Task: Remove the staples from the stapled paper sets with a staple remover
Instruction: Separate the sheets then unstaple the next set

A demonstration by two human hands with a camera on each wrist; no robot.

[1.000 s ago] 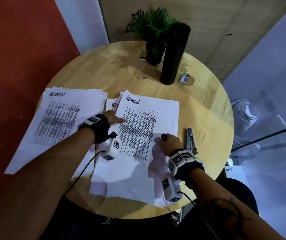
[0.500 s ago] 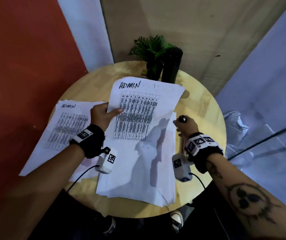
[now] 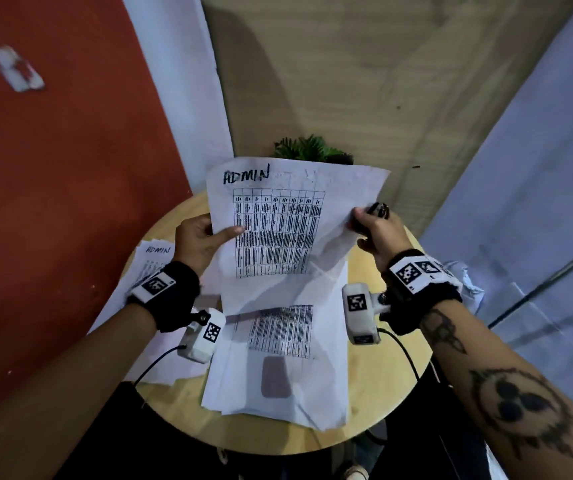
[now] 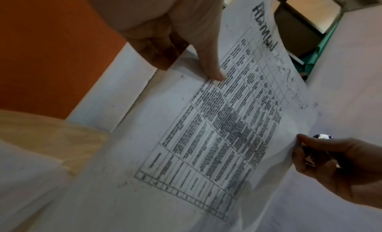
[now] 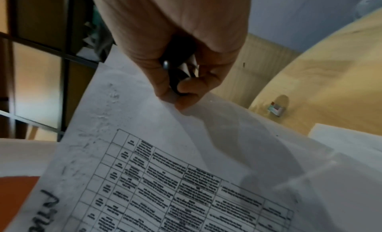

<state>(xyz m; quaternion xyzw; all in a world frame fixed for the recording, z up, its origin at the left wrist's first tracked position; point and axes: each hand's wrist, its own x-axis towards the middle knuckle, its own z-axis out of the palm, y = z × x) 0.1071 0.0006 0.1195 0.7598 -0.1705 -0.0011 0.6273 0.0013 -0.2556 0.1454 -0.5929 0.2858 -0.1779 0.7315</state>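
Head view: paper set [image 3: 278, 230] lifted clear of surface [image 3: 375, 403], above remaining pile [image 3: 278, 368]. Left hand [image 3: 196, 242] pinches left edge, thumb on top. Right hand [image 3: 378, 230] pinches right edge while fingers also curl round dark staple remover [image 3: 378, 210] (shared grip). Risks: sheet tears, tool slips, staple location unseen.

your left hand [image 4: 171, 31] pinches the ADMIN sheet [image 4: 206, 137], thumb on its printed table | your right hand [image 4: 335, 167] grips the sheet's opposite edge, dark tool tucked inside | wooden table [image 4: 51, 134] below the sheet
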